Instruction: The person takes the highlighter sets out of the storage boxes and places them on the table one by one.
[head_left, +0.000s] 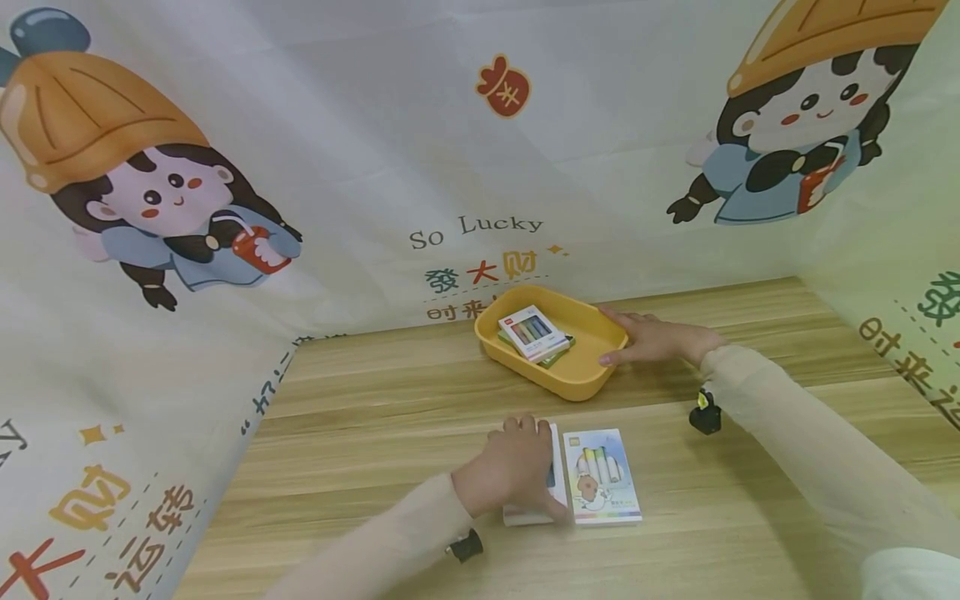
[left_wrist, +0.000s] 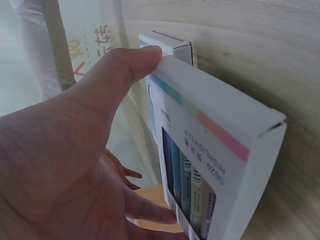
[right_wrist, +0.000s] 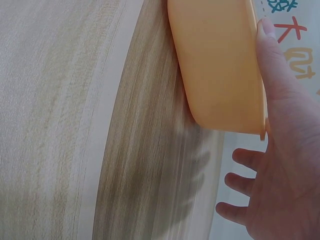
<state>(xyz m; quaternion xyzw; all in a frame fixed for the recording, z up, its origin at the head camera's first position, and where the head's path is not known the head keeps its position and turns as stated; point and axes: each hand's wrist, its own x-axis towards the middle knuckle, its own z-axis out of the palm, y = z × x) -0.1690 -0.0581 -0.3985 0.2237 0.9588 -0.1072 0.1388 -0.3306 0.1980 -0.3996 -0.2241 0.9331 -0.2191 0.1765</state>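
Observation:
My left hand (head_left: 513,467) holds a white box of highlighters (left_wrist: 200,150), thumb on one edge and fingers on the opposite one. Pens show through its window in the left wrist view, and the hand covers much of it in the head view. Just right of it lies a second white box (head_left: 604,479), printed with coloured markers and a cartoon animal. My right hand (head_left: 660,340) grips the right end of a yellow plastic basket (head_left: 577,385), thumb at the rim; in the right wrist view several fingers (right_wrist: 242,184) stay off its wall.
Inside the basket, towards its left, a small white box of coloured sticks (head_left: 534,333) rests on a green item (head_left: 558,357), mostly hidden. The wood-grain table (head_left: 360,417) meets printed white cloth (head_left: 360,167) behind the basket and at both sides.

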